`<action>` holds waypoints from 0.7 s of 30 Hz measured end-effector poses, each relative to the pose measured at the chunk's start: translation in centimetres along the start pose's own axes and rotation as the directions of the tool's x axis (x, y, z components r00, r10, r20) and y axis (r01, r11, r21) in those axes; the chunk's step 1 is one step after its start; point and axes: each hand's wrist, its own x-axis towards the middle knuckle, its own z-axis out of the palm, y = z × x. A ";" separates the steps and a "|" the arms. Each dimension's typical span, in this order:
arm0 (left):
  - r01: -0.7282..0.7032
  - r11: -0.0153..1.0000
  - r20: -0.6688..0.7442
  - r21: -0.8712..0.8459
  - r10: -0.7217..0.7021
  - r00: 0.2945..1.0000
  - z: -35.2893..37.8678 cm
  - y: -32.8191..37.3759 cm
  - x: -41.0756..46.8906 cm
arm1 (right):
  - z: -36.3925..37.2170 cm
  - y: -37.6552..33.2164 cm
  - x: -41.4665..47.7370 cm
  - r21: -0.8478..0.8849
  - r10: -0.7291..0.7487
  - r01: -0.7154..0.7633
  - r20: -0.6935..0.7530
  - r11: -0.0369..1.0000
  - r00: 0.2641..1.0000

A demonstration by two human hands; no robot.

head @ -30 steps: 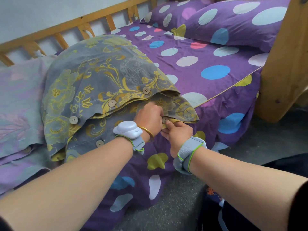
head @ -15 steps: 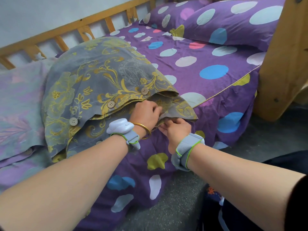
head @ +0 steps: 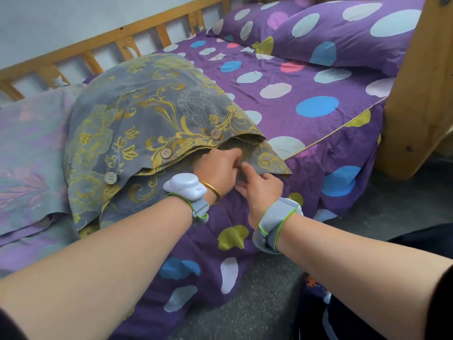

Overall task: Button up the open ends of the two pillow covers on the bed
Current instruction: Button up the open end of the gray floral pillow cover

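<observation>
Hands meet at the open end of one grey pillow cover with yellow floral print [head: 137, 114], which lies on the purple polka-dot bedsheet [head: 306, 94] at the near edge of the bed. Left hand [head: 218, 168] and right hand [head: 263, 190] touch, both pinching the cover's lower flap near its right corner; whether a button sits between the fingers, cannot tell. Three round beige buttons show on the upper flap: [head: 110, 178], [head: 166, 153], [head: 215, 133]. Upper flap stands apart from the lower one. Second cover, pale lilac floral [head: 27, 153], lies flat just left, partly under the grey one. Two polka-dot pillows [head: 343, 30] sit at the far end. One grey strap per wrist, one gold bangle [head: 213, 192] on the left.
</observation>
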 end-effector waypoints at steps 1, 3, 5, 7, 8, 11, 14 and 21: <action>-0.049 0.998 0.004 0.043 0.049 0.999 0.1 0.2 -0.2 | -0.1 0.0 0.2 -0.014 -0.003 0.003 -0.014 1.000 1.000; -0.094 0.991 -0.007 0.090 0.095 0.995 0.0 0.4 -0.5 | -0.2 0.1 0.6 -0.015 0.012 -0.012 -0.030 1.000 0.999; -0.040 0.999 -0.032 0.023 0.040 0.999 -0.2 0.5 -0.5 | -0.3 0.2 0.7 -0.025 0.025 -0.025 -0.030 0.999 0.999; 0.128 0.982 0.019 -0.137 -0.126 0.992 -0.2 0.8 -0.2 | -0.4 0.5 0.8 -0.097 -0.010 0.006 -0.040 0.995 0.999; 0.252 0.931 0.087 -0.266 -0.237 0.968 -0.1 0.9 0.1 | -0.4 0.6 0.8 -0.138 -0.036 0.030 -0.042 0.990 0.998; 0.620 0.534 0.434 -0.575 -0.443 0.785 0.3 1.0 0.9 | -0.6 0.5 0.7 -0.191 -0.084 0.075 -0.038 0.979 0.996; 0.659 0.513 0.509 -0.549 -0.421 0.751 0.2 0.8 0.6 | -0.3 0.8 0.2 -0.147 0.014 -0.017 -0.025 0.989 1.000; 0.436 0.721 0.226 -0.539 -0.376 0.899 -1.3 -0.8 -1.0 | 1.7 0.7 -2.1 -0.115 0.207 -0.203 0.022 0.972 0.978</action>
